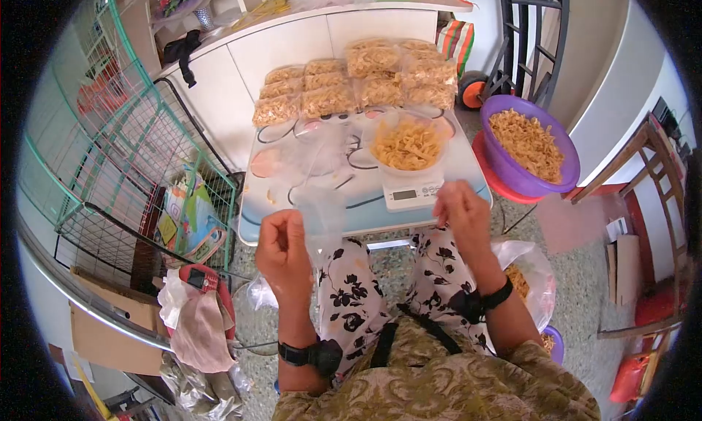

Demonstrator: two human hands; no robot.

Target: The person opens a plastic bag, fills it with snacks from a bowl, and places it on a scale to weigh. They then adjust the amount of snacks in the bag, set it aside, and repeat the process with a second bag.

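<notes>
My left hand [284, 247], centre-left of the frame, pinches a clear plastic bag [323, 215]. My right hand [461, 210] curls beside the scale [404, 194] on the counter [252, 205]; I cannot tell whether it grips anything.

The thin bag [322, 210] pinched in my left hand [282, 250] was clear, filmy plastic, faintly crinkled. Just beyond my right hand [461, 210], the scale [409, 194] was smooth, matt white plastic. Further right, the purple bowl [523, 181] was glossy plastic. The table [365, 210] looked slick and shiny.
</notes>
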